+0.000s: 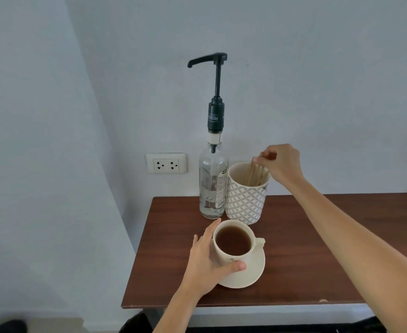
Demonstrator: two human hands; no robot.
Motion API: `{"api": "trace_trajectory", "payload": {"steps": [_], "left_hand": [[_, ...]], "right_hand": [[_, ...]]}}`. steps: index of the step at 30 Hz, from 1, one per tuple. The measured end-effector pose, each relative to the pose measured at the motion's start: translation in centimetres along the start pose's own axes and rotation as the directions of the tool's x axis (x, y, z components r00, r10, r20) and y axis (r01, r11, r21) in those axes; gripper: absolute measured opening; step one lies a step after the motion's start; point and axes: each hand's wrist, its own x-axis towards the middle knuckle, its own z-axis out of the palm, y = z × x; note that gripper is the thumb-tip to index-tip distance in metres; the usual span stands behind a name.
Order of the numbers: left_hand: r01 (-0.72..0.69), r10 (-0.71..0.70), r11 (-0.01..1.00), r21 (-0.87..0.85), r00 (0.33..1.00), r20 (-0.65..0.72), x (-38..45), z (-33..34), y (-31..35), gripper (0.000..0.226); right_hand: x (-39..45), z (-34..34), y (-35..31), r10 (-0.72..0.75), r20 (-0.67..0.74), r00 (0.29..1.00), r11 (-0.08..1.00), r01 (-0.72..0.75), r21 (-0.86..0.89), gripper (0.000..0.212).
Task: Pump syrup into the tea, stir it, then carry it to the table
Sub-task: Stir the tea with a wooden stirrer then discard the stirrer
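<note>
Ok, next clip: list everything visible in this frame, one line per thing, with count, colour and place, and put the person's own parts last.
Table: one, dark brown wood, against the wall.
Syrup bottle: one, clear glass with a black pump on top, at the back of the table, touching or nearly touching the holder.
Stick holder: one, white with a grey pattern, right of the bottle.
Stir sticks: several, light wood, standing in the holder.
Cup: one, cream, filled with brown tea, on the saucer.
Saucer: one, cream, near the table's front edge.
Wall socket: one, white, double, on the wall left of the bottle.
Left hand: wrapped around the cup's left side.
Right hand: pinching the stick tops above the holder.
</note>
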Motion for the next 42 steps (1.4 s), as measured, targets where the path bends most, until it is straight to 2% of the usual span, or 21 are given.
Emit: {"api": "trace_trajectory", "payload": {"steps": [5, 8, 11, 13, 17, 20, 22, 26, 30, 32, 35, 39, 42], "left_hand": [[-0.02, 0.019, 0.999, -0.027, 1.0, -0.016, -0.3, 0.1, -0.1, 0.087], [-0.011, 0.01, 0.999, -0.031, 1.0, -0.026, -0.2, 0.2, -0.3, 0.088], [-0.019, 0.018, 0.999, -0.035, 0.999, -0.031, 0.1, 0.1, -0.1, 0.087], [-0.012, 0.011, 0.999, -0.041, 1.0, -0.029, 0.1, 0.1, -0.2, 0.087], [-0.003, 0.001, 0.999, -0.052, 0.999, -0.039, -0.2, 0.1, -0.3, 0.09], [0.008, -0.011, 0.998, -0.056, 0.999, -0.049, -0.2, 0.1, -0.4, 0.095], [0.008, -0.011, 0.998, -0.057, 0.999, -0.049, -0.2, 0.2, -0.5, 0.098], [-0.001, 0.0, 0.999, -0.048, 0.999, -0.04, -0.1, 0.2, -0.6, 0.097], [-0.004, 0.0, 0.998, -0.057, 0.998, -0.058, -0.2, 0.4, -0.6, 0.096], [-0.009, 0.005, 0.999, -0.048, 0.998, -0.064, -0.2, 0.3, -0.4, 0.092], [-0.021, 0.018, 0.999, -0.04, 0.998, -0.057, -0.1, 0.2, -0.3, 0.087], [-0.025, 0.022, 0.998, -0.052, 0.998, -0.059, 0.0, 0.3, -0.6, 0.094], [-0.026, 0.024, 0.999, -0.041, 0.998, -0.061, 0.0, 0.3, -0.8, 0.091]], "right_hand": [[-0.1, -2.1, -1.6, -0.088, 0.0, 0.996, 0.996, 0.088, -0.007, 0.024], [-0.5, -4.0, -3.8, -0.148, -0.207, 0.967, 0.982, 0.169, 0.087, 0.024], [-2.4, -6.9, -5.6, -0.103, -0.345, 0.933, 0.92, 0.222, 0.324, 0.019], [-5.1, -7.9, -5.8, -0.079, -0.303, 0.95, 0.896, 0.201, 0.397, 0.021], [-10.8, -6.4, -3.8, -0.066, -0.009, 0.998, 0.946, 0.065, 0.318, 0.014], [-13.6, -3.7, -2.3, -0.087, 0.194, 0.977, 0.967, 0.036, 0.254, 0.022], [-14.7, -1.9, -2.3, -0.119, 0.271, 0.955, 0.959, 0.041, 0.28, 0.019], [-14.6, 0.8, -3.0, -0.235, 0.263, 0.936, 0.935, 0.144, 0.324, 0.015], [-13.2, 0.4, -2.4, -0.364, 0.203, 0.909, 0.928, 0.336, 0.159, 0.012], [-13.2, -0.4, -1.8, -0.392, 0.201, 0.898, 0.92, 0.384, 0.079, 0.011], [-14.2, -0.8, -1.7, -0.354, 0.258, 0.899, 0.935, 0.335, 0.117, 0.015], [-14.8, 0.4, -3.2, -0.287, 0.25, 0.925, 0.928, 0.204, 0.311, 0.013], [-13.4, 0.8, -3.5, -0.358, 0.173, 0.917, 0.915, 0.308, 0.262, 0.01]]}}
